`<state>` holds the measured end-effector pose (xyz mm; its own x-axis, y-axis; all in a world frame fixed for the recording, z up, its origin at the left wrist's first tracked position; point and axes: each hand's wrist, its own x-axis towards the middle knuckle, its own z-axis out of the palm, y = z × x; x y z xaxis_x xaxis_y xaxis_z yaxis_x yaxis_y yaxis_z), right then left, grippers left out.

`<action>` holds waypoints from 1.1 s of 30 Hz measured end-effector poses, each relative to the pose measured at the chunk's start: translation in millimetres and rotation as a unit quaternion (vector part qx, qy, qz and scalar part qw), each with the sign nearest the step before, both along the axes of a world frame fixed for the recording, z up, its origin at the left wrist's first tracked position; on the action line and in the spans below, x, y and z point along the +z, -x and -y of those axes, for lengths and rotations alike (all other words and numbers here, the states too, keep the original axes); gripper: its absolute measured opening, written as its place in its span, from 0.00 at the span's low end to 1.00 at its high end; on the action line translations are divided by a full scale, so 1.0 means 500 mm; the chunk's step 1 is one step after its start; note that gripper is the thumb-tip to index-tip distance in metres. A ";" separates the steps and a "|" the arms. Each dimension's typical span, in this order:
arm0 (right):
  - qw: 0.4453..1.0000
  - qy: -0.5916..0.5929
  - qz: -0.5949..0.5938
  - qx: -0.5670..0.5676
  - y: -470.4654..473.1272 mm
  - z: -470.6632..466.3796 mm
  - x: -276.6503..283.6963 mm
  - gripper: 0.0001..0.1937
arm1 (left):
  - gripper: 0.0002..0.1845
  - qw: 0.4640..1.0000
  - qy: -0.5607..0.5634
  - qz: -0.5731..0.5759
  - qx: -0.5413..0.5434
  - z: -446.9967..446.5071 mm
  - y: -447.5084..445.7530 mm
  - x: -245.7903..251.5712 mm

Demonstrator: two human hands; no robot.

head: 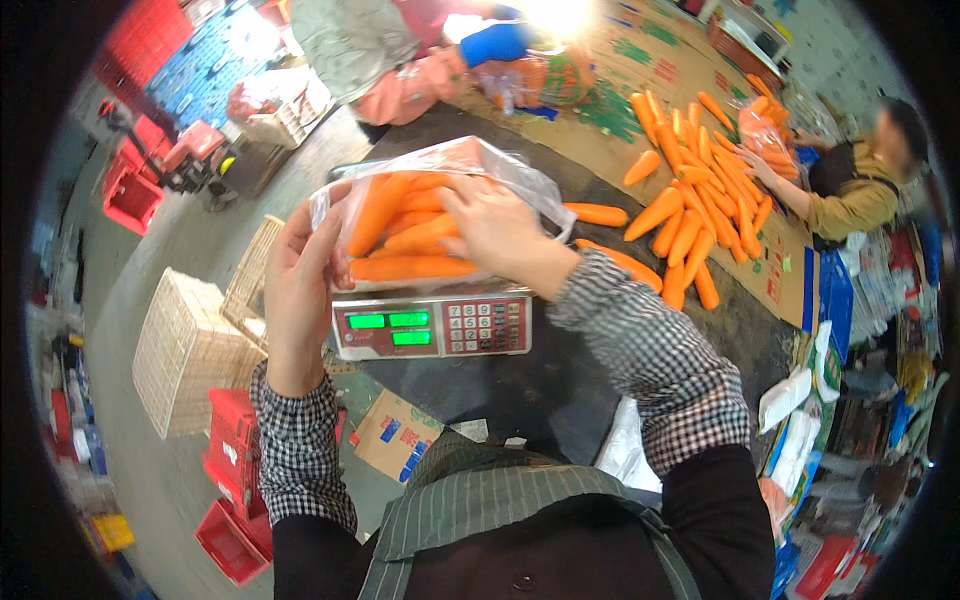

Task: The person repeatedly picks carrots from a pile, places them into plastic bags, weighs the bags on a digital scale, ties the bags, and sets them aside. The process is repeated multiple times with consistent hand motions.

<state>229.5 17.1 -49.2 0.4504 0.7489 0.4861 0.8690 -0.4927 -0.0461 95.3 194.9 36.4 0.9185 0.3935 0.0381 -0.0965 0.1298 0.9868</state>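
Observation:
Several carrots (409, 238) lie inside a clear plastic bag (536, 182) on top of an electronic scale (431, 326). My left hand (304, 277) pinches the bag's left edge between thumb and fingers. Over the carrots, my right hand (495, 225) reaches into the bag mouth with its fingertips touching them; whether it grips one cannot be told. The scale's green displays are lit, and its keypad faces me. Just right of the bag, a loose carrot (596, 214) lies on the dark tabletop (495, 390).
A heap of carrots (697, 202) spreads over cardboard (600, 142) on the right. A co-worker (847, 180) handles bagged carrots there; another person in a blue glove (495, 45) stands across the table. Wicker baskets (184, 352), red crates (232, 450) and a pallet jack (180, 157) stand left.

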 end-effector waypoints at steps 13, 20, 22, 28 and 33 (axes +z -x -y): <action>0.753 -0.569 -0.330 -0.023 0.059 0.078 0.026 0.09 | 0.19 0.998 -0.009 0.056 0.023 -0.033 -0.020 -0.025; 0.475 -0.758 -0.420 -0.157 0.015 0.472 -0.078 0.09 | 0.16 0.998 -0.035 0.052 0.026 -0.027 -0.030 -0.055; 0.458 -0.767 -0.400 -0.204 0.009 0.553 -0.105 0.09 | 0.16 0.997 -0.045 0.052 0.023 -0.026 -0.031 -0.060; 0.672 -0.614 -0.156 -0.384 0.013 0.654 -0.108 0.11 | 0.14 0.983 -0.173 0.032 0.045 -0.052 -0.009 -0.073; 0.770 -0.485 -0.213 -0.357 0.031 0.609 -0.095 0.06 | 0.13 0.950 -0.300 -0.005 0.082 -0.061 0.010 -0.075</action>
